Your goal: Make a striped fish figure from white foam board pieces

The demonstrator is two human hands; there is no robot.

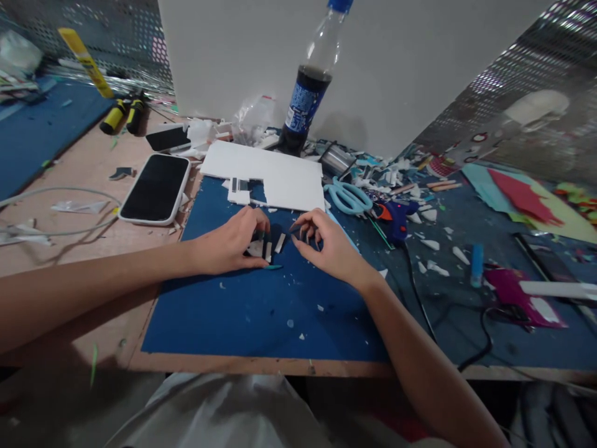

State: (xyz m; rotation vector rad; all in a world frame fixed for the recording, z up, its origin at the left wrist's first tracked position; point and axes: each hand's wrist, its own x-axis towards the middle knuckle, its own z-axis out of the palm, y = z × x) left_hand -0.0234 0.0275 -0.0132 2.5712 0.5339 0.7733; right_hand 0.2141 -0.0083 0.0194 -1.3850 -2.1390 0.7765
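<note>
My left hand rests on the blue mat, its fingers curled and closed around a small white piece of board. Its thumb, with a long teal nail, points right along the mat. A narrow white strip lies between the two hands. Just right of that strip, my right hand has bent fingers, thumb and index tips a little apart, with nothing visible between them. Beyond the hands lies a white board sheet with a rectangular cutout, and a small white cut piece beside the opening.
A phone lies to the left. A tilted-looking cola bottle stands behind the sheet. Light-blue scissors, a blue glue gun with its cable, and many white scraps are on the right. Yellow-black tools lie back left.
</note>
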